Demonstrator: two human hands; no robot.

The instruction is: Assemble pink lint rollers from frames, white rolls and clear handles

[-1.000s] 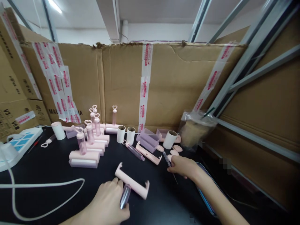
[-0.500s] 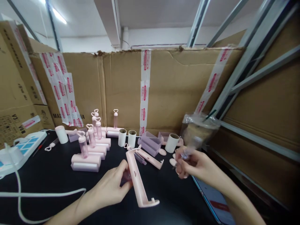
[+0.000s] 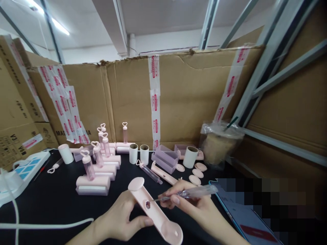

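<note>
My left hand [image 3: 118, 215] is closed on a long pink plastic frame [image 3: 158, 216] with rounded ends and a hole [image 3: 148, 204] near its middle. The frame slants down to the right, its hollow side facing me. Between the fingers of my right hand [image 3: 198, 208] is a screwdriver [image 3: 200, 192] with a clear handle. Its thin shaft points left, the tip right by the hole; whether it touches is too fine to tell. Behind the hands lie a second pink frame [image 3: 163, 174] and a clear tube with a heart-shaped loop [image 3: 150, 173].
Several assembled pink rollers [image 3: 93, 182] stand at left. White paper rolls [image 3: 190, 158], purple covers [image 3: 165, 159] and pink discs [image 3: 196, 173] sit toward the back. A phone [image 3: 237, 211], a bagged drink cup [image 3: 219, 144] and a power strip [image 3: 30, 163] flank the black table.
My right hand has moved left with the screwdriver, bringing its tip to the frame's hole. My left hand has turned the frame so its hollow side faces me. The view has shifted slightly.
</note>
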